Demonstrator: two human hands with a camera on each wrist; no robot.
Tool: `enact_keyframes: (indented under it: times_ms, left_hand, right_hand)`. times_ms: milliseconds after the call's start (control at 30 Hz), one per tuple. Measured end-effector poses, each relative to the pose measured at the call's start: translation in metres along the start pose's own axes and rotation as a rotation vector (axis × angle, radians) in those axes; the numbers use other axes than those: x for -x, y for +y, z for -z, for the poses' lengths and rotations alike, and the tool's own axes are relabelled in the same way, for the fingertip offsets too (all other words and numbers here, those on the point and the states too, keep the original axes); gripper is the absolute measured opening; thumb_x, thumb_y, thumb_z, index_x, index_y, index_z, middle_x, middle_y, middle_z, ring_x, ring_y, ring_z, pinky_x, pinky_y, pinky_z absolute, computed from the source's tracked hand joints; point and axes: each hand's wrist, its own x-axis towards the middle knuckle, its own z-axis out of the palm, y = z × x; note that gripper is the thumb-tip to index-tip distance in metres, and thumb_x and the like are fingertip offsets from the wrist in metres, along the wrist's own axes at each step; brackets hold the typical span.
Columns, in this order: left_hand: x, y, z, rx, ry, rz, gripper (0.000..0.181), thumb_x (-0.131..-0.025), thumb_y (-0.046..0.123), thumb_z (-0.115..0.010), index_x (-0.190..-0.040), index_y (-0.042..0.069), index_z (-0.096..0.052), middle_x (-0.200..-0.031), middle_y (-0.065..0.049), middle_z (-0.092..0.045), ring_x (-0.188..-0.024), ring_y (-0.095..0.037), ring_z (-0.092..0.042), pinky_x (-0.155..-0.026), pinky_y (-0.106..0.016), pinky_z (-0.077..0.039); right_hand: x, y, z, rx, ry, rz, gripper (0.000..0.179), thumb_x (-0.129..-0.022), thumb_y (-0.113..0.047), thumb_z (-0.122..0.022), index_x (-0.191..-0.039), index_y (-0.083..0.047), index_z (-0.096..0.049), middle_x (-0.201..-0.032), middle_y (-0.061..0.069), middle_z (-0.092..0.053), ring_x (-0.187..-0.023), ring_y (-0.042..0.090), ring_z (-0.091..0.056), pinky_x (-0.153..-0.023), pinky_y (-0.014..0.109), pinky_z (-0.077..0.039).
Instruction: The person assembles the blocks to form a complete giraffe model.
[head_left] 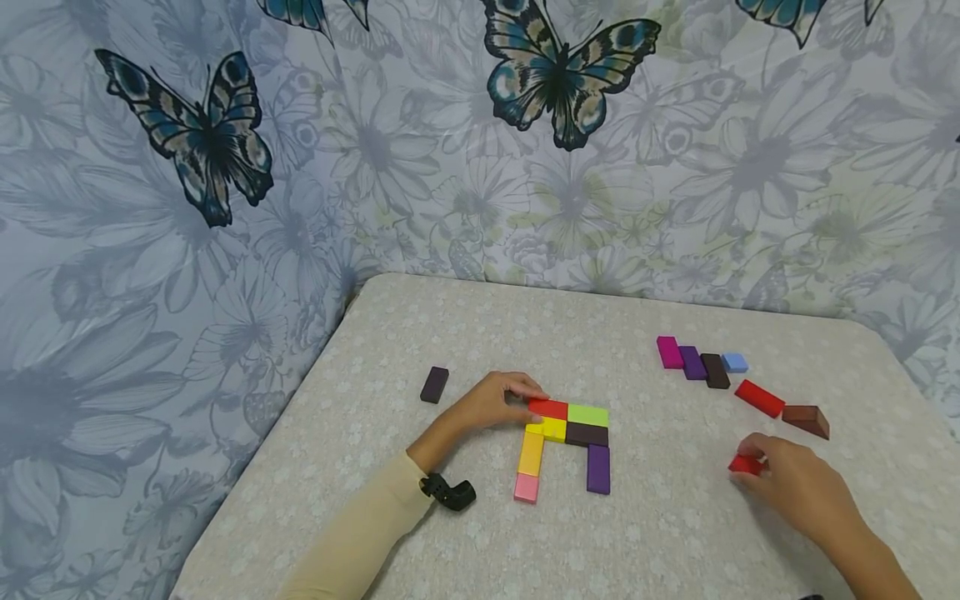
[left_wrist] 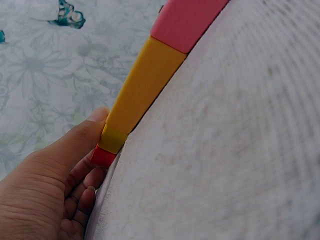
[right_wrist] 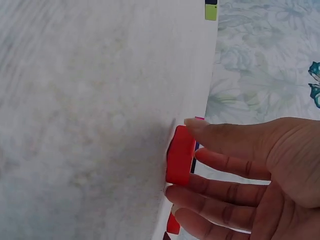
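My left hand [head_left: 491, 404] pinches the left end of a flat block figure, thumb at the short yellow block [head_left: 554, 430] and fingers at the red block [head_left: 548, 409]. Lime [head_left: 588, 415] and dark brown [head_left: 587, 434] blocks adjoin these on the right. One leg is an orange-yellow block [head_left: 531, 453] with a pink block [head_left: 527, 488] below it; the other is a purple block [head_left: 598, 469]. Off to the right, my right hand [head_left: 798, 483] grips another red block [right_wrist: 180, 156] between thumb and fingers, low over the cloth.
A dark block [head_left: 434, 384] lies alone at left. Back right are magenta [head_left: 670, 352], purple [head_left: 692, 362], dark brown [head_left: 715, 371] and light blue [head_left: 735, 362] blocks. Nearer the right hand lie a long red block [head_left: 759, 398] and a brown wedge-shaped block [head_left: 806, 421]. Butterfly-patterned fabric [head_left: 450, 167] borders the table.
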Motion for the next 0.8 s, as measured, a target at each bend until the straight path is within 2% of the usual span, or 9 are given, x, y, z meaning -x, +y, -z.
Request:
enact_keyframes:
  times_ms: [167, 300, 533, 800]
  left_hand:
    - [0.000, 0.002, 0.001, -0.009, -0.005, 0.000, 0.036, -0.084, 0.016, -0.086, -0.118, 0.012, -0.077, -0.113, 0.007, -0.071, -0.107, -0.008, -0.063, -0.096, -0.030, -0.050]
    - [0.001, 0.001, 0.000, -0.009, -0.009, 0.006, 0.036, -0.084, 0.017, -0.085, -0.118, 0.012, -0.077, -0.113, 0.007, -0.071, -0.107, -0.009, -0.063, -0.096, -0.030, -0.050]
    - [0.001, -0.001, -0.001, -0.007, -0.009, -0.001, 0.037, -0.084, 0.019, -0.085, -0.119, 0.012, -0.077, -0.114, 0.006, -0.071, -0.106, -0.010, -0.063, -0.095, -0.030, -0.050]
    - [-0.001, -0.001, -0.001, -0.016, -0.001, -0.016, 0.035, -0.084, 0.017, -0.085, -0.118, 0.011, -0.077, -0.113, 0.005, -0.071, -0.106, -0.010, -0.063, -0.095, -0.029, -0.050]
  right_hand:
    - [-0.001, 0.003, -0.002, -0.026, 0.025, 0.029, 0.025, -0.081, -0.018, -0.086, -0.097, -0.008, -0.069, -0.081, 0.000, -0.067, -0.073, 0.019, -0.058, -0.065, 0.043, -0.055]
    - [0.000, -0.003, -0.007, -0.047, 0.056, 0.072, 0.022, -0.081, -0.012, -0.085, -0.096, -0.008, -0.070, -0.083, 0.000, -0.068, -0.077, 0.022, -0.062, -0.072, 0.049, -0.057]
    - [0.011, -0.033, -0.014, -0.077, 0.071, 0.138, 0.028, -0.081, -0.012, -0.085, -0.105, -0.006, -0.072, -0.090, 0.000, -0.071, -0.082, 0.021, -0.065, -0.075, 0.047, -0.059]
    - [0.026, -0.069, -0.011, -0.074, 0.066, 0.179, 0.042, -0.080, -0.015, -0.086, -0.118, -0.003, -0.071, -0.104, 0.007, -0.073, -0.083, 0.020, -0.066, -0.074, 0.044, -0.060]
